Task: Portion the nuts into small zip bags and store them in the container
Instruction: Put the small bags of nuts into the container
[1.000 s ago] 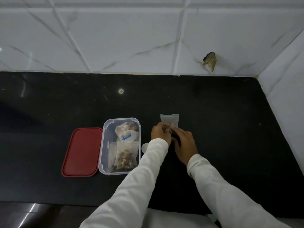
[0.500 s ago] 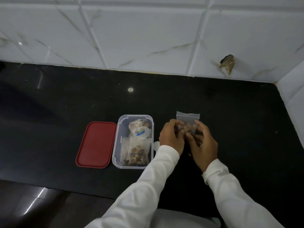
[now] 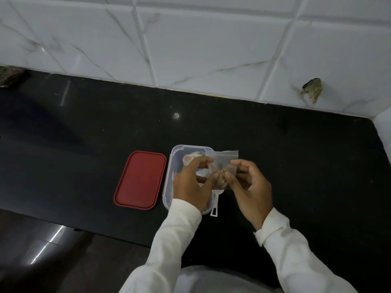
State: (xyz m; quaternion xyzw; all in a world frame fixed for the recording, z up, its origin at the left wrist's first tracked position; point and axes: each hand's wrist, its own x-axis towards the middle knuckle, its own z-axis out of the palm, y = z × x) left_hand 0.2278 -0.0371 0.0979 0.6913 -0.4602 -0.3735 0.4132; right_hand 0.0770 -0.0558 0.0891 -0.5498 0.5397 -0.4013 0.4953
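Observation:
A small clear zip bag (image 3: pixel 225 159) with nuts at its bottom is held up between both hands, over the right edge of the clear plastic container (image 3: pixel 172 157). My left hand (image 3: pixel 191 182) pinches the bag's left side with thumb and fingers. My right hand (image 3: pixel 250 187) pinches its right side. The container stands on the black counter and holds other filled bags, mostly hidden behind my left hand. Its red lid (image 3: pixel 140 179) lies flat just to the left of it.
A white scoop handle (image 3: pixel 215 208) sticks out below the container's right side. A white tiled wall runs along the back, with a broken hole (image 3: pixel 312 89) at the right. The counter's front edge lies near the bottom left.
Both hands have lifted the nut bag off the counter and carried it left, from beside the container to over its right edge. The camera has also shifted.

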